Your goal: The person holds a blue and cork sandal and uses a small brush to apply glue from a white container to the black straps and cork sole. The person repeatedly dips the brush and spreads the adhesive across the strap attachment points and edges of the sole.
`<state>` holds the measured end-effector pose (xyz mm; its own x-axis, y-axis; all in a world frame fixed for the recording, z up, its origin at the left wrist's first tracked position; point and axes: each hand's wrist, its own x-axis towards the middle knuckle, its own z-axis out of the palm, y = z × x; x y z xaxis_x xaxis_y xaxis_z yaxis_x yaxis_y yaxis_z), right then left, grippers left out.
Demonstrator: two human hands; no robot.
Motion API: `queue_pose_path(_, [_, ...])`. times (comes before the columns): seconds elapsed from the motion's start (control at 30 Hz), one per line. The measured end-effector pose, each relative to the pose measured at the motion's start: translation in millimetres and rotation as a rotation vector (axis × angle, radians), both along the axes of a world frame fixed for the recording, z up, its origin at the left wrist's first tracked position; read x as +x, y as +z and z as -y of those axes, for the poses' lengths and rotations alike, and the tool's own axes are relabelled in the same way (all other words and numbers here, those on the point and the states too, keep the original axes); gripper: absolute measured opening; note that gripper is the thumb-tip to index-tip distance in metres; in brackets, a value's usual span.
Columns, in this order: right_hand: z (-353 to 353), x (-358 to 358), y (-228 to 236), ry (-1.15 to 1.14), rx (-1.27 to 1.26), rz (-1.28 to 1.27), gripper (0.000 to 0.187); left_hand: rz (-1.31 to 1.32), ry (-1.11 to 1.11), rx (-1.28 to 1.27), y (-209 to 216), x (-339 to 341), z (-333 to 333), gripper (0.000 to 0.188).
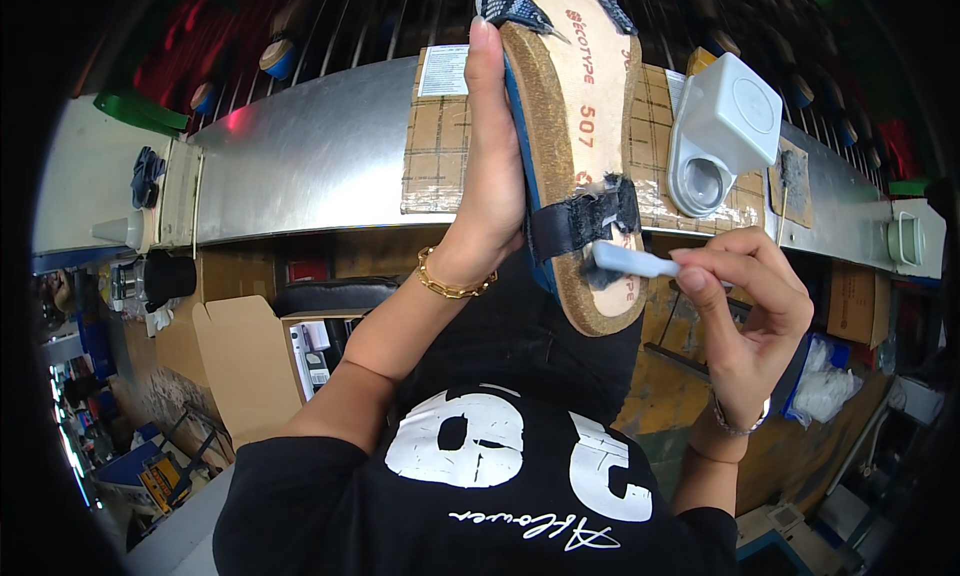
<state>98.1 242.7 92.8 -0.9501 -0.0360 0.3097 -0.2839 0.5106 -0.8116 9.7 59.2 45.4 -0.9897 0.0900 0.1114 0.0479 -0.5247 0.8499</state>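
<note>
A sandal in the making [566, 86] is held up with its pale, printed underside toward me. It has a brown cork-like edge and a blue last along its left side. Dark fabric straps [560, 229] fold over onto the underside near its lower end and at the top. My left hand [497, 146] grips the sandal's left side, thumb raised along the edge, the other fingers hidden behind. My right hand [750, 311] pinches a light blue brush [632, 263] by its handle. The brush's dark bristles touch the underside just below the lower strap.
A metal ledge [300, 141] runs across, with flat cardboard [436, 161] on it. A white container [722, 106] with a round opening stands right of the sandal. An open cardboard box [240, 361] lies lower left. Rollers with more footwear are beyond the ledge; a pale green cup [908, 238] is far right.
</note>
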Motion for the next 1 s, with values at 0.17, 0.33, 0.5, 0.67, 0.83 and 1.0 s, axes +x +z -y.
queue_pose_path(0.17, [4,3,0,-0.072,0.271,-0.314,0.026,-0.056,0.082,-0.014,-4,-3,-5,0.088])
queue_pose_path(0.33, [0,14,5,0.098,0.246,-0.312,0.028,-0.103,0.054,-0.107,-13,-9,2,0.097])
queue_pose_path(0.5, [6,9,-1,0.038,0.221,-0.324,0.026,-0.018,0.019,0.041,-22,-22,-10,0.090])
queue_pose_path(0.67, [12,1,-9,-0.069,0.077,-0.353,0.032,0.038,0.030,0.088,-26,-26,-5,0.095])
queue_pose_path(0.83, [-3,9,-5,0.221,0.094,-0.260,0.030,0.077,-0.018,-0.015,-25,-28,-6,0.101])
queue_pose_path(1.0, [2,6,-5,0.216,0.182,-0.218,0.032,0.129,-0.185,0.105,-18,-24,-4,0.090])
